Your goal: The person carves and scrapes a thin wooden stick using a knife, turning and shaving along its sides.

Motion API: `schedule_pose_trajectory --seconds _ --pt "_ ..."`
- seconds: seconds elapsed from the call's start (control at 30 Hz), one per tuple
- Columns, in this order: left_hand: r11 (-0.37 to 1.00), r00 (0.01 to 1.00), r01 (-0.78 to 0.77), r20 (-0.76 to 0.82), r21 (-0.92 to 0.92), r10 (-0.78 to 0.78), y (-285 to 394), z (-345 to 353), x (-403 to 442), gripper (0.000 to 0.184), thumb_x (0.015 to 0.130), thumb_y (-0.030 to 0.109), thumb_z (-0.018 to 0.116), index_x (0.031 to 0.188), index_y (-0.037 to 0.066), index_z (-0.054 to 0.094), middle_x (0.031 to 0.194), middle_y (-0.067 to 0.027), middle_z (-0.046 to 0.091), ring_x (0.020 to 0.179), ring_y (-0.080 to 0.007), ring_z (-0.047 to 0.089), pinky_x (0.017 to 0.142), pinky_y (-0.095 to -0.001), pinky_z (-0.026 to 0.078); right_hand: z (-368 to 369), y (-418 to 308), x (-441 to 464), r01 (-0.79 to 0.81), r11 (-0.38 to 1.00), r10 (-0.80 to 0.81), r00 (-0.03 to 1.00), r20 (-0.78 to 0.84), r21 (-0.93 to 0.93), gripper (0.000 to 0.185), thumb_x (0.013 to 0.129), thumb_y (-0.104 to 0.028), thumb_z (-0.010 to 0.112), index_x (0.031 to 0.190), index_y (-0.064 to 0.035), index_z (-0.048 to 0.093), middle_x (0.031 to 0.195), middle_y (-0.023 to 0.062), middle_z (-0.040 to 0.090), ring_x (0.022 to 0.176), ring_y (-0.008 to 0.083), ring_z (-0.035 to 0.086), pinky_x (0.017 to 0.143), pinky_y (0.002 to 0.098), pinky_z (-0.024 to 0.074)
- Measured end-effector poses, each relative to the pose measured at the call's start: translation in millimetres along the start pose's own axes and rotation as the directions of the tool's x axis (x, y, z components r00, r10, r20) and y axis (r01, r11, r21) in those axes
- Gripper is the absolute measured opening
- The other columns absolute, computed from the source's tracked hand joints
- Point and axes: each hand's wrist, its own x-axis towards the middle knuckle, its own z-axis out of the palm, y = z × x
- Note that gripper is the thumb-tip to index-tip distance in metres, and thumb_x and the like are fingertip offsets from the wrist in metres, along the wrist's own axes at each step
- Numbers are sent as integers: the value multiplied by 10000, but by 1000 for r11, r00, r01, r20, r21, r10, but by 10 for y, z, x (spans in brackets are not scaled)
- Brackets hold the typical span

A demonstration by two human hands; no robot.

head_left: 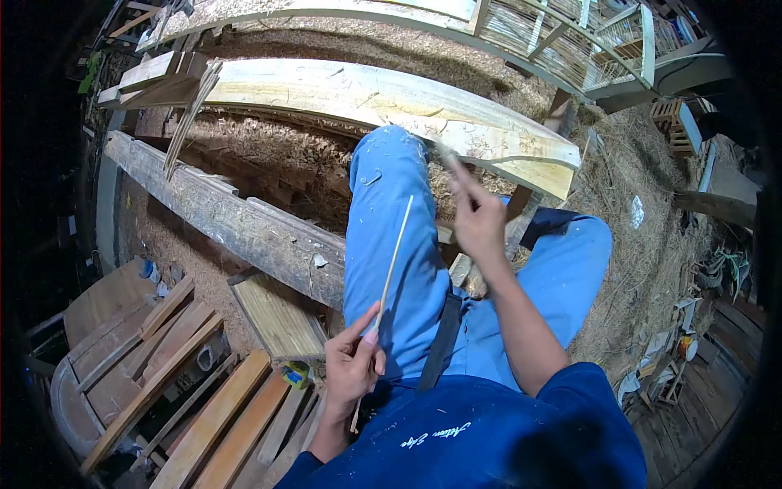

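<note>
My left hand (355, 360) is closed round a thin wooden stick (395, 257), pinching it between thumb and fingers. The stick slants up over my blue trouser leg (383, 204), and its lower end shows below the hand. To the right, my right hand (479, 216) is closed on a knife-like tool (446, 156), whose blade is blurred and points up and left, near the edge of a pale plank (366, 98). The tool and the stick are apart. Small shavings lie on my knee.
A bundle of thin sticks (191, 118) leans between the pale plank and a weathered beam (236, 224). Cut boards (220, 416) lie at the lower left, near a wooden box-like piece (278, 319). Shavings cover the ground. A slatted frame (603, 41) stands at the upper right.
</note>
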Motion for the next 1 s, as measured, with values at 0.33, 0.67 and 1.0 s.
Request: schedule_pose_trajectory --seconds 0.33,0.67,1.0 --pt "999 963 -51 266 -3 50 304 199 189 433 1135 208 489 1534 41 484 572 -56 600 351 -75 446 350 -218 338 -671 -513 -65 -485 351 275 871 407 801 335 1034 -345 723 1061 -11 707 829 35 677 432 10 441 371 210 331" --pt "993 917 -96 393 63 64 393 335 246 456 1136 244 486 1543 42 459 586 -74 609 351 -89 457 362 -226 358 -910 -540 -129 -370 433 286 921 264 822 225 1006 -177 744 1111 15 692 861 83 724 426 22 446 374 210 351" --pt "983 929 -143 357 116 93 686 833 664 327 1131 242 529 1359 30 626 610 -37 602 400 -61 469 390 -216 363 -888 -700 -237 -311 542 249 947 204 781 340 1046 -160 686 1326 29 648 888 135 758 442 5 425 411 199 337"
